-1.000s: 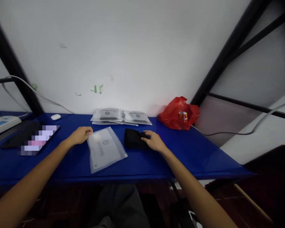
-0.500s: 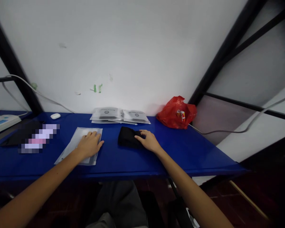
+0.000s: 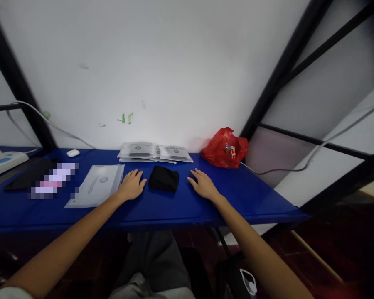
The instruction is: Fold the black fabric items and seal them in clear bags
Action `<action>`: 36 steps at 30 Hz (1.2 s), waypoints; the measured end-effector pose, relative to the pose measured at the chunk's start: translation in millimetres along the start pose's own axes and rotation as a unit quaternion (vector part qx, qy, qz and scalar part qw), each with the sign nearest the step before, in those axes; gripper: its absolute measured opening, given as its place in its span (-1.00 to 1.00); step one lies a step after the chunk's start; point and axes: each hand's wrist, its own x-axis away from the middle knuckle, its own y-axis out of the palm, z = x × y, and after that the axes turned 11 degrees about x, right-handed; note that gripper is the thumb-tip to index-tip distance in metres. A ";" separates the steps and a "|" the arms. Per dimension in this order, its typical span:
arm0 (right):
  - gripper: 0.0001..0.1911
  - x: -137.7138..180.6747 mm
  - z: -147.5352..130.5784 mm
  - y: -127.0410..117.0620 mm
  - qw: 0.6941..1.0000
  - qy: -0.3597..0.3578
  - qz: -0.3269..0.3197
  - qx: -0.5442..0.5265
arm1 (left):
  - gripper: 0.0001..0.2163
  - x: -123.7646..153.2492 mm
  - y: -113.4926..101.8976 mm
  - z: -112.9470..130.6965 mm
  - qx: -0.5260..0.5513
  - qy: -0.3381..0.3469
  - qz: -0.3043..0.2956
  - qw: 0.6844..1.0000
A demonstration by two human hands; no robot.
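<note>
Both hands are laid flat on the blue table [image 3: 174, 209], fingers spread, nothing gripped. The left hand [image 3: 131, 185] is placed just left of the folded black cloth [image 3: 163, 179] and the right hand [image 3: 203, 185] just right of it; no contact with the cloth is seen. The cloth lies mid-table, between the two hands. A flat clear bag [image 3: 95, 190] lies beside the left hand, its near corner close to the front edge. Packed bags [image 3: 156, 151] are stacked at the wall.

Risks, as judged:
- The fold could be undone if the cloth is pinched by one layer only.
- The slick bag could be swept off the front edge by the left forearm.
</note>
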 end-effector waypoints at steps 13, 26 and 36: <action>-0.50 7.9 -4.4 4.9 1.000 0.023 0.003 -0.001 | -0.49 6.7 -4.7 -16.3 0.022 0.019 -0.013 0.999; -0.50 8.8 -4.9 2.6 1.000 0.023 0.007 0.005 | -0.54 1.9 -17.2 -17.9 0.071 0.045 -0.009 0.996; -0.50 9.1 -5.7 2.4 1.000 0.026 0.005 0.004 | -0.61 25.8 5.3 92.8 0.003 0.211 0.055 0.976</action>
